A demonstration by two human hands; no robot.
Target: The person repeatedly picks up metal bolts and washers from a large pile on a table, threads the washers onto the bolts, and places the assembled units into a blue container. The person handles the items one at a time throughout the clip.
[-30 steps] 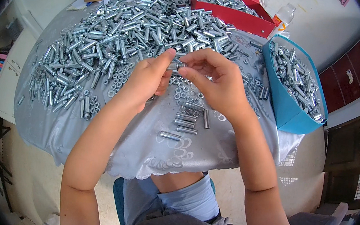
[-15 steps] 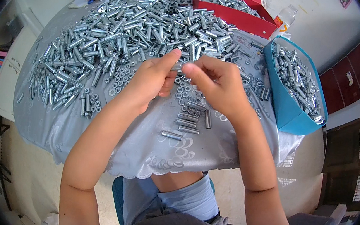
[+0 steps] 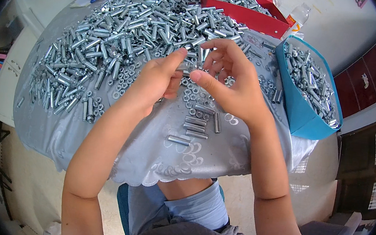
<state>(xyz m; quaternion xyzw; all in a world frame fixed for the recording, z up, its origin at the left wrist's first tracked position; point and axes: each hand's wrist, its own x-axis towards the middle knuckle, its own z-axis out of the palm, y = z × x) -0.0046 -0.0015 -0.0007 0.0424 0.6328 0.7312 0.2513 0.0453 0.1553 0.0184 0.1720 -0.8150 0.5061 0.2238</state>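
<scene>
Probably stiff and slick, a bolt [image 3: 188, 66] is being gripped by the left hand [image 3: 158, 77], best mid-barrel, the right hand [image 3: 238, 79] being held open.

Head-high fisheye view, downward across the table [image 3: 220, 160]

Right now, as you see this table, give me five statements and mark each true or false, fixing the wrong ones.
1. The left hand grips a metal fastener. True.
2. The right hand is clenched in a fist. False: the right hand is open, thumb and fingers apart.
3. The red box contains metal pieces. True.
4. The blue bin is empty. False: the blue bin is heaped with metal fasteners.
5. Loose nuts lie on the gray tablecloth. True.
</scene>
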